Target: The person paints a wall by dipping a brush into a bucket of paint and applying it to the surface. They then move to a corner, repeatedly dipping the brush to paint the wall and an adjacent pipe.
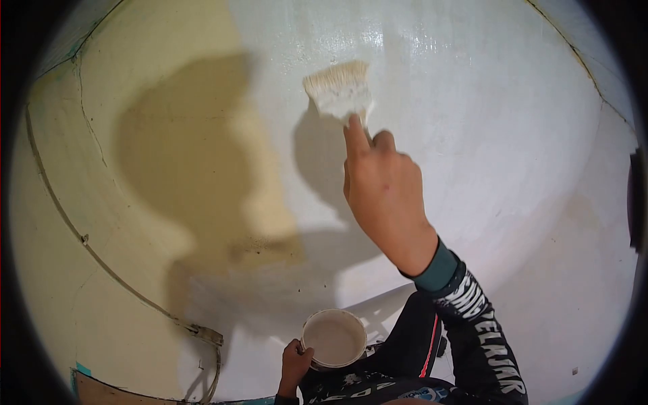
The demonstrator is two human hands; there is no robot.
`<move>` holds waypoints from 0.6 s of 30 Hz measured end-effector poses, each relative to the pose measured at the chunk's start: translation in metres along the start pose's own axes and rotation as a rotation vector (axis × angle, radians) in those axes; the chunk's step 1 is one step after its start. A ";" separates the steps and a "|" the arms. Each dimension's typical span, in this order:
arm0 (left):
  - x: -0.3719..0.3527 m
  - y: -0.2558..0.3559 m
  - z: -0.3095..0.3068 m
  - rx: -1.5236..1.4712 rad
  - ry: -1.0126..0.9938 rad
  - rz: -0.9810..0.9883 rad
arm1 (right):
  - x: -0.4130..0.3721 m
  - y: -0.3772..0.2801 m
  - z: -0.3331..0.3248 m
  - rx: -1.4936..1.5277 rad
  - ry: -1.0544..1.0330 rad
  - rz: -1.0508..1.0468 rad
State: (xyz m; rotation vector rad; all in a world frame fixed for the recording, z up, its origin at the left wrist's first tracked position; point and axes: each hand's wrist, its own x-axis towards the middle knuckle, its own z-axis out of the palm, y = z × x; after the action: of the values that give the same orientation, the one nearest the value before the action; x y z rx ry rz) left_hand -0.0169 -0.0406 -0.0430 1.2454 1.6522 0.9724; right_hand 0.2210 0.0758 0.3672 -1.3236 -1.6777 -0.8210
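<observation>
My right hand (388, 185) is closed round the handle of a wide paintbrush (343, 94), index finger laid along its ferrule. Its pale bristles point up and lie close over the white-painted part of the wall (472, 121). Low in the view, my left hand (295, 361) grips the rim of a round paint bucket (334, 337), thumb over the edge. Whitish paint shows inside the bucket, which sits near my lap. Left of the brush the wall is still yellow (155, 40), and the border with the white runs roughly upright.
A cable (57, 202) runs down the left wall to a small box (208, 335) near the bottom. Shadows of my head and arm fall on the wall. A dark object (634, 202) hangs at the right edge. A brown panel (108, 391) stands at the lower left.
</observation>
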 end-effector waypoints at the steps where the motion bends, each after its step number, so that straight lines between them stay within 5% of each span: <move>1: -0.002 0.003 -0.001 0.012 0.004 0.002 | -0.009 0.000 0.001 0.003 -0.051 0.008; 4: 0.003 -0.010 0.003 -0.027 -0.006 -0.013 | -0.026 0.006 -0.007 0.040 -0.166 0.045; 10: 0.008 -0.009 0.001 0.102 -0.062 0.124 | -0.027 0.027 -0.065 0.611 -0.266 0.251; 18: -0.005 0.024 -0.003 0.067 -0.040 0.073 | 0.022 0.017 -0.025 1.399 0.006 0.485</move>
State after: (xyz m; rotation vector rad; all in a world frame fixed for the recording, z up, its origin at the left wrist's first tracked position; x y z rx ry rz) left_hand -0.0106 -0.0410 -0.0191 1.3695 1.6293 0.9368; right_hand 0.2402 0.0673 0.3978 -0.6022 -1.2916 0.6069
